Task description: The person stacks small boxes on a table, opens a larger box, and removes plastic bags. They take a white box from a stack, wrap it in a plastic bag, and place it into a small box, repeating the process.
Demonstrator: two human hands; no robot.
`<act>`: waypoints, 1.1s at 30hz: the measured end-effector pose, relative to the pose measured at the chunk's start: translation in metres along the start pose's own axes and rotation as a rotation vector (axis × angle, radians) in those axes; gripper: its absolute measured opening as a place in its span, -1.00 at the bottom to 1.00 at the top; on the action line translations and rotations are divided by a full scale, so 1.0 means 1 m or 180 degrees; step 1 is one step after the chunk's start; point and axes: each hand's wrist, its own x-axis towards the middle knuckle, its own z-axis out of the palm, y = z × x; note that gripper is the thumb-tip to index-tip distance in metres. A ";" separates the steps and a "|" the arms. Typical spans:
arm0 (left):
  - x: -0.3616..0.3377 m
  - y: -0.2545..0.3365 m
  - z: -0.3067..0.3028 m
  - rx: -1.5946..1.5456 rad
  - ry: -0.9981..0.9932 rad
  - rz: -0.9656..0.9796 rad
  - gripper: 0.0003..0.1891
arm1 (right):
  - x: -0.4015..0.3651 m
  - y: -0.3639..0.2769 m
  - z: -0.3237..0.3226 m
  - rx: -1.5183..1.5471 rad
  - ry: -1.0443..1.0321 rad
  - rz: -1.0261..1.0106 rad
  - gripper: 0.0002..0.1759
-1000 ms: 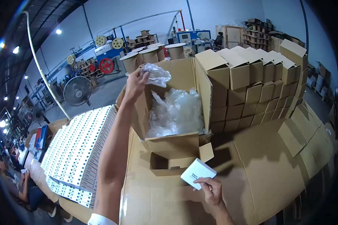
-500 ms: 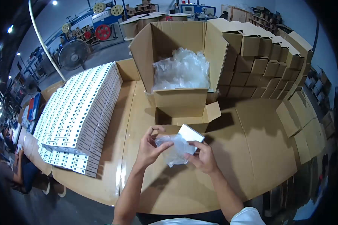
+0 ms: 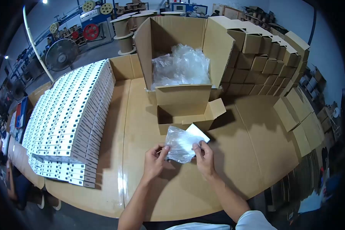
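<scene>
Both hands held a clear plastic bag over the cardboard-covered table.

The left hand [image 3: 155, 161] pinched one edge of the plastic bag [image 3: 180, 145], the right hand [image 3: 204, 155] the other, with a small white box [image 3: 198, 132] at the bag's far side. Just beyond the hands sat a small open carton [image 3: 184, 115]; to the left hand's left, rows of white boxes [image 3: 71, 115].

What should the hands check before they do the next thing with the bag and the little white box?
1. Both the left hand and right hand pinch the bag: ok.
2. The white box sits at the bag's top edge: ok.
3. The white box is fully inside the bag: cannot tell.
4. The bag's mouth is open: cannot tell.
5. The small carton ahead stands open: ok.
6. The big carton holds spare bags: ok.
</scene>
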 end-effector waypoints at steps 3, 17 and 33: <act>0.006 0.001 -0.001 0.0015 0.0164 0.0255 -0.83 | 0.005 -0.008 -0.003 0.0491 -0.0208 0.0353 -0.74; -0.001 0.006 0.011 0.0117 -0.0020 0.0052 -0.81 | 0.009 -0.004 -0.029 -0.0256 -0.0990 0.0605 -0.69; -0.008 0.012 -0.003 0.0932 -0.0682 -0.0517 -0.80 | 0.019 -0.018 -0.040 0.1973 -0.0274 0.0358 -0.84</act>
